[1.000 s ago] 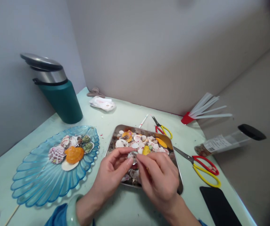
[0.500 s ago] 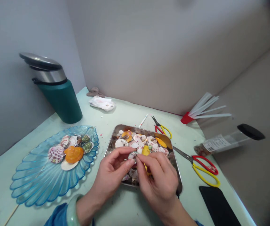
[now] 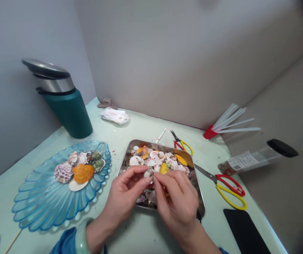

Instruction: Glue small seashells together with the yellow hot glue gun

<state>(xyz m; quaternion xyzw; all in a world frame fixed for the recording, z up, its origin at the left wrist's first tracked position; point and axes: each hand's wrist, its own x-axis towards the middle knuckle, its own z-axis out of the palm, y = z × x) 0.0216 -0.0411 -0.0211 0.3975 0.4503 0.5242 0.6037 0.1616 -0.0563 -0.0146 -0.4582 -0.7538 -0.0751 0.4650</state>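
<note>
Left hand: thumb and fingers grasping a small shell, pale with dark markings, at lower centre of frame.
Right hand: thumb and forefinger pinched on the right edge of the same shell; fingertips partly conceal it.
Small shell position: between the two hands, above the tray; finer surface detail too small to tell.
Metal tray: on the table beneath the hands, which cover part of its near side.
Tray contents: loose shells, mostly white and reddish, some orange; a yellow item lies among them, just beyond the fingers.
Left wrist: pale green bangle, blue sleeve beside it.
Blue dish: lower left, scalloped, translucent.
Dish contents: orange shell overlapping a white shell; purple-speckled shell to its left; green shells to its right.
Scissors: large pair right of the tray, blade tip near its rim; small pair just behind the tray. Both have red and yellow handles.
Dark flat object: lower right, near the large pair.
Right side: clear container with black lid, white label and brownish contents; red cup holding white straws.
Upper left: green flask, metal-banded, behind the dish.
Far edge: white packet, left of centre.
</note>
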